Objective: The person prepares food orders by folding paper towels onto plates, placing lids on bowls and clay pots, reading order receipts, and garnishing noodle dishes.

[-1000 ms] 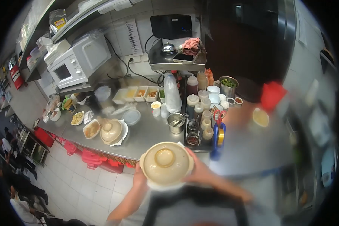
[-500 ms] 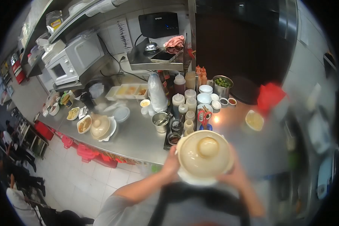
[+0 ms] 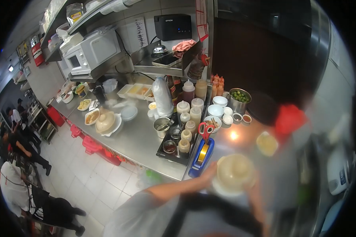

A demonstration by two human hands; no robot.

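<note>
A lidded cream clay pot [image 3: 235,172], slightly blurred, is held level between my two hands at the steel counter's near edge. My left hand [image 3: 209,175] grips its left side, and my right hand [image 3: 252,185] is closed round its right side. A white rim shows beneath the pot. Just left of it lies a blue tape dispenser [image 3: 202,158], with red-handled scissors [image 3: 206,130] at its far end. Beyond the pot, a white dish of yellowish food [image 3: 267,144] sits on the counter. A second lidded pot [image 3: 105,122] rests on a white plate further left.
Squeeze bottles and sauce jars stand on a black tray [image 3: 174,155]. Behind are small white bowls [image 3: 215,110], a steel pot of green limes [image 3: 240,98] and a blurred red object [image 3: 289,119]. A microwave [image 3: 91,53] is at upper left. Several people stand at far left.
The pot has moved rightwards in view, held in both my hands, from left of the tape dispenser to its right. The view has shifted, showing more of the people at left.
</note>
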